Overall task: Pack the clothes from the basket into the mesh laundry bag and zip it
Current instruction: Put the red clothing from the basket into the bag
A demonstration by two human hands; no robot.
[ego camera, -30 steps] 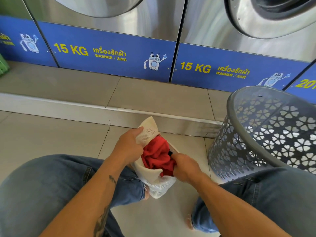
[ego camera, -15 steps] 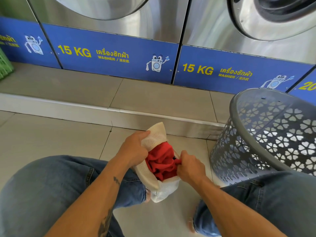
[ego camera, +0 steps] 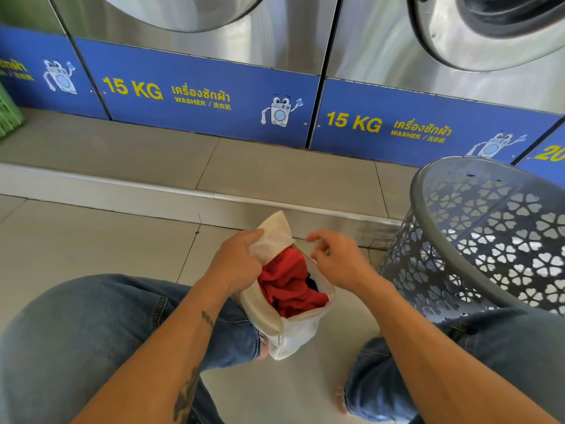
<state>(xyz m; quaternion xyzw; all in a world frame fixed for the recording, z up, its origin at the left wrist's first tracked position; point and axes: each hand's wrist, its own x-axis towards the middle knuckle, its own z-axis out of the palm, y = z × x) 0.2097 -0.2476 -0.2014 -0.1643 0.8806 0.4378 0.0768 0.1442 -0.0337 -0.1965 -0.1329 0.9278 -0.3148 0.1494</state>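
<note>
A white mesh laundry bag (ego camera: 289, 335) stands on the floor between my knees, its mouth open. A red garment (ego camera: 284, 283) fills it, with a bit of dark cloth beside it. My left hand (ego camera: 237, 263) grips the bag's upper left edge and holds the flap up. Just above the bag's right rim hovers my right hand (ego camera: 334, 257), fingers loosely curled and nothing visibly in them. The grey perforated basket (ego camera: 489, 255) leans at the right, against my right leg; no clothes show in the part of its inside that I see.
Steel washing machines with blue "15 KG" panels (ego camera: 198, 93) line the back on a raised tiled step (ego camera: 214, 195). A green crate (ego camera: 9, 117) sits at the far left edge. My jeans-clad legs flank the bag.
My right hand let go of the bag's right edge and rose a little toward the far rim. The left hand keeps its grip on the flap.
</note>
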